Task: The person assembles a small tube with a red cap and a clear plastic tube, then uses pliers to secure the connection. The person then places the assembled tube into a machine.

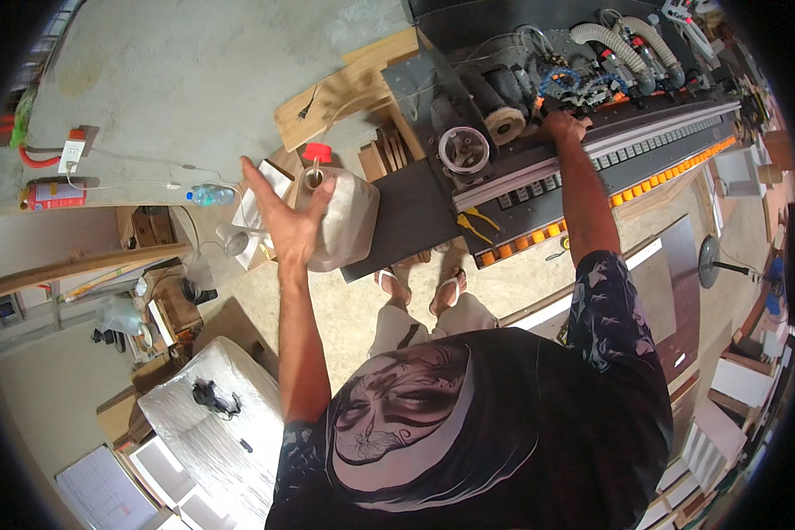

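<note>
My left hand is spread, fingers stretched out and thumb apart, beside a large translucent plastic jug. Its thumb lies over the jug near the uncapped mouth; I cannot tell whether it presses on it. A red cap shows just beyond that mouth. On the far side of a long dark machine, my right hand reaches in among the parts near a tan-ended roll. Its fingers are partly hidden there, so what they touch does not show.
Yellow-handled pliers lie on the machine's near edge, beside a row of orange rollers. A round white-rimmed wheel sits at its left end. Left of the jug are a water bottle and a power strip with cables.
</note>
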`<state>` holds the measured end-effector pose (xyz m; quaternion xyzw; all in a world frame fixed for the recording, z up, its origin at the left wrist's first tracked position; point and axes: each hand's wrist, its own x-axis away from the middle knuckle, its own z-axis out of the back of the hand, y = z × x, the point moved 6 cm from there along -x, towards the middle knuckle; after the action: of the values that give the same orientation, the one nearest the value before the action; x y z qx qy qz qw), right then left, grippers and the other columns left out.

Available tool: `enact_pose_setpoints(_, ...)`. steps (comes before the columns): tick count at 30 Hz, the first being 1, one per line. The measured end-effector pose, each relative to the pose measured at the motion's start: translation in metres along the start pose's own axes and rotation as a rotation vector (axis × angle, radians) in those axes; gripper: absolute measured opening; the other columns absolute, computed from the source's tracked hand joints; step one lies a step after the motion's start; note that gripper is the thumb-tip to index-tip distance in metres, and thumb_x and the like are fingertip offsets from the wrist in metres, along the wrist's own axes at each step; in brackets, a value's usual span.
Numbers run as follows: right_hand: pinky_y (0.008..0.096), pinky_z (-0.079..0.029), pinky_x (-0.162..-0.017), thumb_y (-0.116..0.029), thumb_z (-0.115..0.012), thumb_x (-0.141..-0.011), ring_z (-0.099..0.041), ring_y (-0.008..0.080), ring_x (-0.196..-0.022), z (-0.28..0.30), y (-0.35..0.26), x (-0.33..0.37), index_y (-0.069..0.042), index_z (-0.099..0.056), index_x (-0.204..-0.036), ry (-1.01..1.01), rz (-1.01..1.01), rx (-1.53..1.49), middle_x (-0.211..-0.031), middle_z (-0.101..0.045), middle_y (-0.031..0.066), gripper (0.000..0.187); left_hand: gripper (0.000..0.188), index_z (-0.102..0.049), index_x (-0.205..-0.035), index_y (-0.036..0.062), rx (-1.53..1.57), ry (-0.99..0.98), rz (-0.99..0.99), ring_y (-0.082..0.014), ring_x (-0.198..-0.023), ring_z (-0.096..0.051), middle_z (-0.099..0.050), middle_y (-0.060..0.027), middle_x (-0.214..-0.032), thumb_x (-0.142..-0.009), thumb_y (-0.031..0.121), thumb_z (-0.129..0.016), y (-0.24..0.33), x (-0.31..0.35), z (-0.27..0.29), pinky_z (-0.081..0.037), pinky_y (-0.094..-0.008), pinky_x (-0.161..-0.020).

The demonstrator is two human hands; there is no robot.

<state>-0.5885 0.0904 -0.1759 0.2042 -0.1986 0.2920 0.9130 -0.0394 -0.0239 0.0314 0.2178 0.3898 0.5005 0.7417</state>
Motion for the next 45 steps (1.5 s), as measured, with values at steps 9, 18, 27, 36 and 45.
enact_pose_setpoints(9, 0.0686, -0.023, -0.121, -0.031, -0.059, -0.105, -0.055, 0.0295, -0.145, 0.014, -0.009, 0.025, -0.015, -0.067, -0.146, 0.0, 0.053, -0.013, -0.157, -0.059, 0.0072, 0.044, 0.052, -0.066, -0.14, 0.0035, 0.144, -0.344, 0.101, -0.0252, -0.114, -0.07, -0.072, -0.0211, -0.129, -0.099, 0.033, -0.075, 0.001, -0.041, -0.018, -0.051, -0.0369, -0.104)
enact_pose_setpoints(18, 0.0685, -0.022, -0.121, -0.03, -0.056, -0.106, -0.058, 0.0296, -0.142, 0.0, 0.0, -0.001, -0.015, -0.069, -0.144, 0.001, 0.031, -0.047, -0.156, -0.06, 0.0093, 0.042, 0.03, -0.068, -0.11, 0.0012, 0.155, -0.532, -0.036, -0.0152, -0.097, -0.072, -0.079, -0.0145, -0.108, -0.093, 0.021, -0.084, 0.015, -0.073, -0.026, -0.057, -0.0332, -0.087)
enact_pose_setpoints(27, 0.0654, -0.027, -0.118, -0.041, -0.068, -0.096, -0.061, 0.0287, -0.139, -0.022, 0.002, -0.013, -0.018, -0.073, -0.137, 0.029, 0.018, -0.022, -0.15, -0.066, 0.0071, 0.048, 0.032, -0.056, -0.091, 0.0047, 0.333, -0.2, 0.134, -0.0258, -0.114, -0.071, -0.074, -0.0203, -0.125, -0.089, 0.009, -0.087, -0.011, -0.005, -0.004, -0.054, -0.041, -0.104)
enact_pose_setpoints(36, 0.0688, -0.023, -0.119, -0.035, -0.057, -0.107, -0.061, 0.0292, -0.139, 0.002, -0.002, 0.011, -0.018, -0.07, -0.143, -0.037, 0.028, -0.006, -0.15, -0.065, 0.0058, 0.042, 0.045, -0.071, -0.13, 0.0001, -0.03, -0.133, -0.074, -0.0329, -0.119, -0.064, -0.072, -0.0198, -0.121, -0.096, 0.027, -0.081, 0.006, -0.009, -0.001, -0.047, -0.0455, -0.107)
enact_pose_setpoints(45, 0.0715, -0.024, -0.118, -0.033, -0.057, -0.106, -0.059, 0.0308, -0.141, -0.002, -0.008, 0.005, -0.017, -0.07, -0.143, 0.019, 0.043, -0.054, -0.153, -0.062, 0.0079, 0.042, 0.044, -0.07, -0.13, -0.0012, -0.108, -0.246, -0.047, -0.0296, -0.11, -0.068, -0.073, -0.018, -0.115, -0.093, 0.019, -0.082, -0.012, -0.007, -0.007, -0.05, -0.0415, -0.101)
